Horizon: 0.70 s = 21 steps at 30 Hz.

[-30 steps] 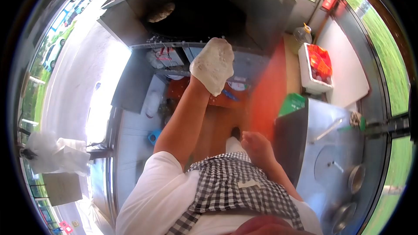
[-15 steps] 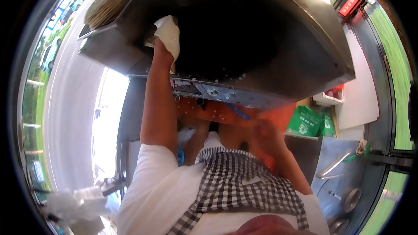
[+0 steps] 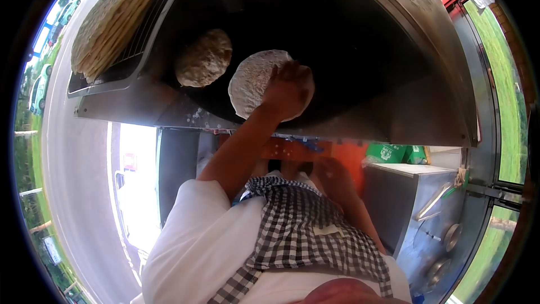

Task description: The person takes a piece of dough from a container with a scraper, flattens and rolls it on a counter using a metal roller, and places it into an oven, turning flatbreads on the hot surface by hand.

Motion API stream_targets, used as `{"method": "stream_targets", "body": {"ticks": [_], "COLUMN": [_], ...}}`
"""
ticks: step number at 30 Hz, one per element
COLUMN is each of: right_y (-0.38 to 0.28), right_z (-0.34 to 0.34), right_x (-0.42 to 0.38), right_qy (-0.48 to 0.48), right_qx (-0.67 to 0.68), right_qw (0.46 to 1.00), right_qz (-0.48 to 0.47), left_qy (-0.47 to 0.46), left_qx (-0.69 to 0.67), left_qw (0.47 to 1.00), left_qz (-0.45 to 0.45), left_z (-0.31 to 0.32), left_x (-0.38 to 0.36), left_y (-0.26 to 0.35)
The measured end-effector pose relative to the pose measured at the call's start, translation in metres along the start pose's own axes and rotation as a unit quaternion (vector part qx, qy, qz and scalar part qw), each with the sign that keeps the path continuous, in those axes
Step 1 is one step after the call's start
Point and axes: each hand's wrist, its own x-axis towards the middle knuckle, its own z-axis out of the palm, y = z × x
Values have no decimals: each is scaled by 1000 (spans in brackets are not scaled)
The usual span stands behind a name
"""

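Observation:
My left hand [image 3: 288, 91] lies palm down on a pale round flatbread [image 3: 252, 81], its fingers stretched over the right part of it. This flatbread rests on the dark round griddle [image 3: 360, 73]. To its left, apart from it, a second flatbread [image 3: 203, 59] with a browner, uneven surface lies near the griddle's left side. My right hand [image 3: 329, 170] hangs low by the apron, away from the griddle; shadow and blur hide its fingers.
A stack of flatbreads [image 3: 112, 28] sits on a wire rack [image 3: 151, 25] at the left. The metal stove edge [image 3: 337, 132] runs in front of me. Green bags [image 3: 386, 152] and a steel cabinet [image 3: 402, 191] stand to the right.
The pale flatbread, draped over my left hand before, now lies flat on the griddle, further right. My left hand has moved right with it. The browner flatbread is now uncovered.

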Motion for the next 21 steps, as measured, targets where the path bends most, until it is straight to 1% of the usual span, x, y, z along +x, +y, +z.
{"method": "stream_targets", "body": {"ticks": [1, 4, 7, 10, 13, 16, 19, 21], "right_y": [-3, -15, -5, -6, -5, -4, -4, 1], "right_z": [1, 0, 3, 1, -1, -5, -10, -14], "right_x": [6, 18, 20, 22, 24, 26, 29, 28], "right_qy": [3, 2, 10, 4, -6, -13, -20, -15], "right_qx": [3, 19, 20, 8, -6, -5, 5, 11], "right_qw": [1000, 1000, 1000, 1000, 1000, 1000, 1000, 1000], "right_qz": [5, 4, -12, -8, -10, -16, -3, -7], "left_qy": [-6, 14, 2, -8, -1, -84, -14, -23], "left_qx": [-10, -9, 13, 44, 58, 82, 96, 63], "left_qw": [1000, 999, 999, 999, 998, 993, 995, 996], "left_qz": [2, 38, 34, 1, 27, 22, 18, -54], "left_z": [-1, 3, -2, 6, 5, -7, 3, 0], "left_x": [1, 5, 6, 5, 13, 28, 26, 18], "left_y": [2, 2, 0, -27, -36, -22, -27, -33]}}
